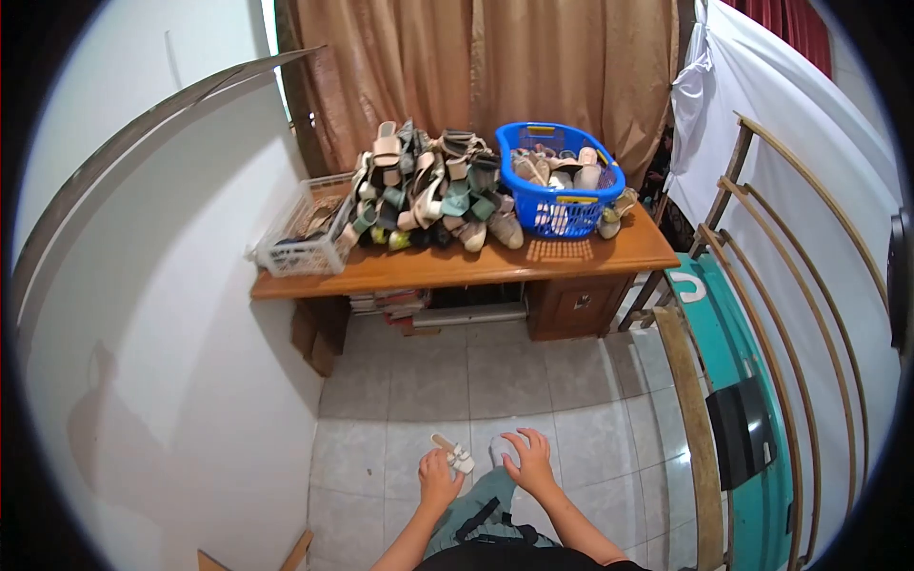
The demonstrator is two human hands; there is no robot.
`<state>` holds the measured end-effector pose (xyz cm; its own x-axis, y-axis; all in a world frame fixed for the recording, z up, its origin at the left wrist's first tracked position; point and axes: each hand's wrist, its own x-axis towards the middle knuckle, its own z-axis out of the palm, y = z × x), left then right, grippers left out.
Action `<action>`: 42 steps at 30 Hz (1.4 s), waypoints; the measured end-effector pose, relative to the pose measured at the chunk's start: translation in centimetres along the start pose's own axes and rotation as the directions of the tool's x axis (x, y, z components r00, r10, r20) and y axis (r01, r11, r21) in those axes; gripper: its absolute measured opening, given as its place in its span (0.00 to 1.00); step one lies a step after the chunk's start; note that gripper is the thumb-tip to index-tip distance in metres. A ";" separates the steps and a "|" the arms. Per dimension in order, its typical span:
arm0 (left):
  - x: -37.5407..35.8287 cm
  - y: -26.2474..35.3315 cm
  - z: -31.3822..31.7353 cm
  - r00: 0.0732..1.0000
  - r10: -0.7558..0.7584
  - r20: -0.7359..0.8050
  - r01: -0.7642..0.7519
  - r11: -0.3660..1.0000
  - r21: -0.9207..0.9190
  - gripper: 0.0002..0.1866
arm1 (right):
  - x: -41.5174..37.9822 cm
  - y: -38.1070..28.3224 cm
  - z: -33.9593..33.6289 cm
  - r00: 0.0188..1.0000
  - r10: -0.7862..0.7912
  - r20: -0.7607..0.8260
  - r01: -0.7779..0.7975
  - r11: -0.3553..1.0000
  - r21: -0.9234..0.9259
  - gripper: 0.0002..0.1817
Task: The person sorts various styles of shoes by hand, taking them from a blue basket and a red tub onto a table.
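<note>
My left hand (438,478) is low in front of me with its thumb and fingers apart, overlapping the near edge of a cream sandal (455,453) with a tan insole. That sandal appears to lie on the floor below; no grip on it shows. To the right, my right hand (530,462) hangs open, fingers spread and holding nothing. It is above a light grey covered foot (502,448). On the brown wooden desk (457,271) ahead, a large heap of shoes and sandals (428,190) sits beside a blue laundry basket (564,211) holding more footwear.
A white plastic crate (305,257) stands at the desk's left end by the white wall (200,314). Bamboo-like rails (776,314) and a teal panel (728,333) line the right side. Books (390,303) are stacked under the desk. Brown curtains (533,76) hang behind.
</note>
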<state>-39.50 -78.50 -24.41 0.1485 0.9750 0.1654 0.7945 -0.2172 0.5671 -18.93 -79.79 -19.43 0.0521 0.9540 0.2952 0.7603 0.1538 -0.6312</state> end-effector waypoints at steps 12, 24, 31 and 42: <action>33.1 10.6 3.6 0.955 0.242 -0.170 -0.254 0.966 -0.052 0.29 | 25.8 9.4 -7.9 0.992 -0.023 -0.124 0.005 0.989 -0.147 0.25; 52.8 19.8 2.6 0.833 0.393 -0.391 -0.463 0.881 -0.102 0.27 | 47.0 14.7 -14.8 0.882 -0.253 -0.399 0.236 0.967 -0.091 0.23; 65.6 24.3 1.3 0.744 0.436 -0.507 -0.495 0.869 0.021 0.23 | 63.1 15.2 -18.1 0.796 -0.485 -0.364 0.453 0.874 -0.173 0.21; 71.3 24.0 6.2 0.884 0.448 -0.132 -0.456 0.890 -0.028 0.24 | 76.7 16.9 -15.3 0.685 -0.709 -0.170 0.677 0.705 -0.212 0.20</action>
<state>-6.26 -13.93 -4.00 0.4100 0.7583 0.5068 0.6225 -0.6388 0.4522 7.80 -8.01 3.55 -0.3932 0.5008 0.7711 0.7087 0.6993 -0.0928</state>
